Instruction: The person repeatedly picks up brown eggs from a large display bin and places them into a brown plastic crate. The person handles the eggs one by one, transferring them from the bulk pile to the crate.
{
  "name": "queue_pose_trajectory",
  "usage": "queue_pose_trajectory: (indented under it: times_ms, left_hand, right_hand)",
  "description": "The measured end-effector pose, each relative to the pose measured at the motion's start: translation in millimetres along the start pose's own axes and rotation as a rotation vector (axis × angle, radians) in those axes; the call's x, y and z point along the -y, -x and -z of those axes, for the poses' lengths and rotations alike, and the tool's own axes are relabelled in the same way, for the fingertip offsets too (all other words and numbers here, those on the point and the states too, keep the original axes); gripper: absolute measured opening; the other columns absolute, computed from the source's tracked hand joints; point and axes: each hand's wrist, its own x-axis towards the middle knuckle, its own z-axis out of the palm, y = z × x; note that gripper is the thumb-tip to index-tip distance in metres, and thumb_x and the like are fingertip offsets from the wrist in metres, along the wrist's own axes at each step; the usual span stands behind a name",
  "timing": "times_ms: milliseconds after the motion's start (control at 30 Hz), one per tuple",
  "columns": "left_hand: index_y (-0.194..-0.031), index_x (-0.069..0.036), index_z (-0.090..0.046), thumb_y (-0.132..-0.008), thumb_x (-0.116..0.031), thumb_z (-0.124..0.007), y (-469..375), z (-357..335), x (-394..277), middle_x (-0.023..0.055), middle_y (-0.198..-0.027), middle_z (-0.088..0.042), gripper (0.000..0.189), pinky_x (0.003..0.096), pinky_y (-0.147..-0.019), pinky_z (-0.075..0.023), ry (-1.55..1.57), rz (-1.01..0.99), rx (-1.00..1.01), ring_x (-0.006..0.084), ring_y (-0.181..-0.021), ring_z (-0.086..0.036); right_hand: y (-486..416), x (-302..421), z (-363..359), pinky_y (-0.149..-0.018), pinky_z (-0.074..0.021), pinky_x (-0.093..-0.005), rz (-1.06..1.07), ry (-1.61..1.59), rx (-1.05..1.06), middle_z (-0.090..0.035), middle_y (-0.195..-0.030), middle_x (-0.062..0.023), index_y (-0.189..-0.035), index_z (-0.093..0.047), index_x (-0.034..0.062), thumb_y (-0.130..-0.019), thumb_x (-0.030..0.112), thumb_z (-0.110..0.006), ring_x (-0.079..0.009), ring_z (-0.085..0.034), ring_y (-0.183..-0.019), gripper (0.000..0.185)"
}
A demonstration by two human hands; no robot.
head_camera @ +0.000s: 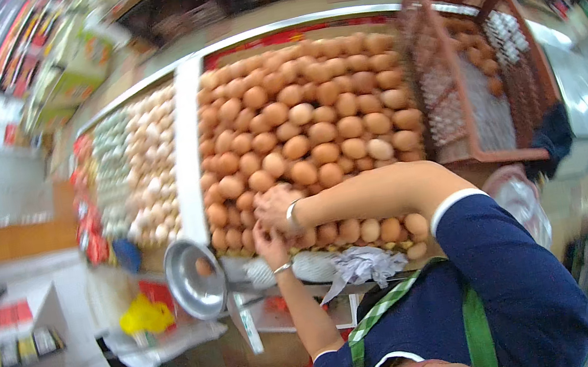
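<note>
My right hand [277,209], with a silver bangle at the wrist, reaches down onto brown eggs [296,145] stacked in a wide display bin. Close below it, near the bin's front edge, is my left hand [271,245], also wearing a bangle. The hands nearly meet and are blurred, so whether either has an egg in its fingers is hidden. To the left of my left hand, a round metal pan [194,283] holds a single brown egg [204,266].
A brown plastic crate [468,115] with more eggs stands at the right. Beyond a white divider [191,153] lie cream eggs [155,165] and pale greenish eggs [116,171]. Crumpled paper [367,265] and white foam netting [313,267] line the front edge. A yellow bag [146,315] lies lower left.
</note>
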Motion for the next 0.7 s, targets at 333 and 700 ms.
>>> queue_pose_trajectory:
  times_ms: [333, 700]
  left_hand:
    - [-0.115, 0.002, -0.054, -0.082, -0.024, -0.065, 0.1, -5.2, -4.8, 0.0166, -0.107, -0.055, 0.043, 0.0336, -0.080, -0.0462, -0.420, -0.164, -0.192, 0.0268, -0.096, -0.055]
    - [-0.122, 0.000, -0.049, -0.090, -0.026, -0.054, 14.5, -13.9, 0.7, 0.0238, -0.119, -0.048, 0.042, 0.0407, -0.087, -0.0435, -0.569, -0.219, -0.298, 0.0342, -0.102, -0.051]
  right_hand:
    - [166.6, -126.5, 180.2, -0.066, -0.0448, -0.0358, -0.185, 0.021, -0.661, -0.056, -0.090, -0.0085, -0.086, -0.059, 0.0071, -0.070, 0.021, -0.062, -0.0236, -0.055, -0.081, 0.021]
    - [305.3, -411.8, 6.7, -0.095, -0.0379, -0.0484, -0.971, -0.076, -0.348, -0.042, -0.127, -0.0230, -0.136, -0.035, 0.0113, -0.079, 0.038, -0.058, -0.0426, -0.037, -0.118, 0.067]
